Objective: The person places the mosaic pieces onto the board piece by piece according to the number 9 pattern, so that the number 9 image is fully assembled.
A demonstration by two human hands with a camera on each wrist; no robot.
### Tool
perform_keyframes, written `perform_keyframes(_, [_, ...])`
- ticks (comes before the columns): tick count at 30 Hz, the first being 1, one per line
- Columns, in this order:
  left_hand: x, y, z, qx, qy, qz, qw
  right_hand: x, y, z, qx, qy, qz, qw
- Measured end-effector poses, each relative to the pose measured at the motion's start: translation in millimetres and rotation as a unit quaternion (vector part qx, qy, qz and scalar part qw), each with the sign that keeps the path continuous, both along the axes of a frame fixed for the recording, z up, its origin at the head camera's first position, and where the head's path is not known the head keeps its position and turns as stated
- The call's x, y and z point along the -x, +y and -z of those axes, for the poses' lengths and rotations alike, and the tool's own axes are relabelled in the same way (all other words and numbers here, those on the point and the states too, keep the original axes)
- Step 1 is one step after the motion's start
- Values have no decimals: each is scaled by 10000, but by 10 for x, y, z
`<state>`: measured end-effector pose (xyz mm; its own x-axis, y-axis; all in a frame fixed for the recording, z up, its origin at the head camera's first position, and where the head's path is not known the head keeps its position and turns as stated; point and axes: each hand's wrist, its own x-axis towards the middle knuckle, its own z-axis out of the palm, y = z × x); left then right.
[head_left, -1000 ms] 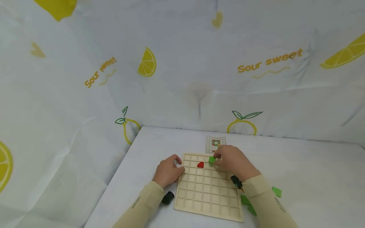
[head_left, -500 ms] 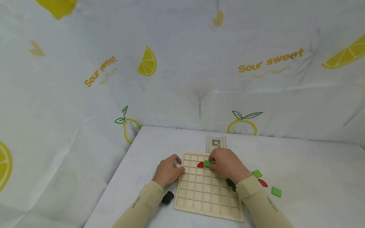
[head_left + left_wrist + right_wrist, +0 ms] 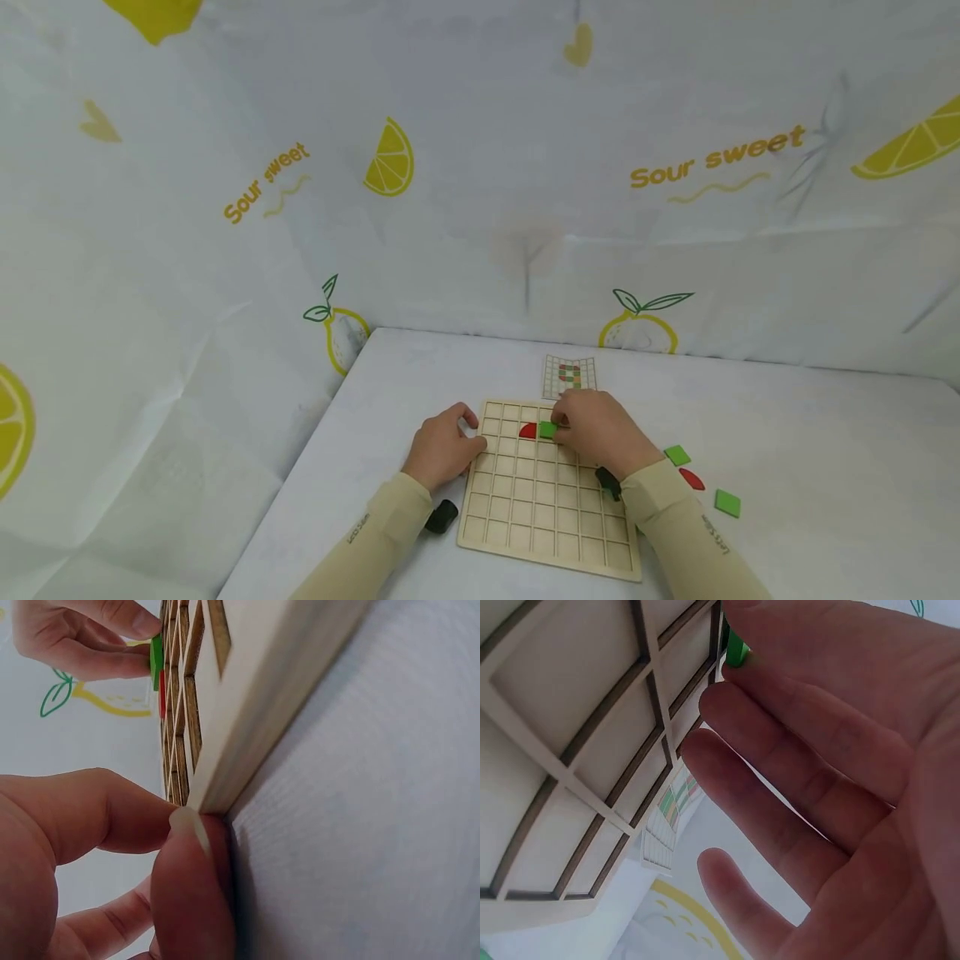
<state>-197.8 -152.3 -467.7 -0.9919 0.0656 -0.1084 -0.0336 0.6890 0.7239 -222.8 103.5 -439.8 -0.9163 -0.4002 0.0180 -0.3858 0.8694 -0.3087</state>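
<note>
Green square tile (image 3: 547,430) has moved beside red tile (image 3: 528,431). White worktop (image 3: 817,450) meets lemon-printed cloth (image 3: 465,275). Right hand (image 3: 602,427) pinches the green tile at its nine o'clock; left hand (image 3: 441,447) grips grid board (image 3: 523,504).

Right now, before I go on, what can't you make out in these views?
Some cells of the board: hidden by the right hand, head view.
Near edge of the pattern card: partly behind that hand, head view; its finer detail is too small.
Whether the green tile sits flat in its cell: too small in the head view, mostly covered by that hand in the right wrist view.
</note>
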Motion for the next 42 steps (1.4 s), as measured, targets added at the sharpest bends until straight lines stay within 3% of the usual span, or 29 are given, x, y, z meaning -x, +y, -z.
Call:
perform_keyframes(27, [-27, 22, -74, 49, -61, 4, 10000, 0, -10, -45, 57, -189, -59, 9998])
perform_keyframes(35, [-19, 73, -43, 26, -82, 76, 9999, -96, 206, -137, 227, -448, 223, 9985])
perform_keyframes(42, [-3, 27, -40, 73, -106, -56, 9999, -215, 619, -246, 191, -621, 635, 9959])
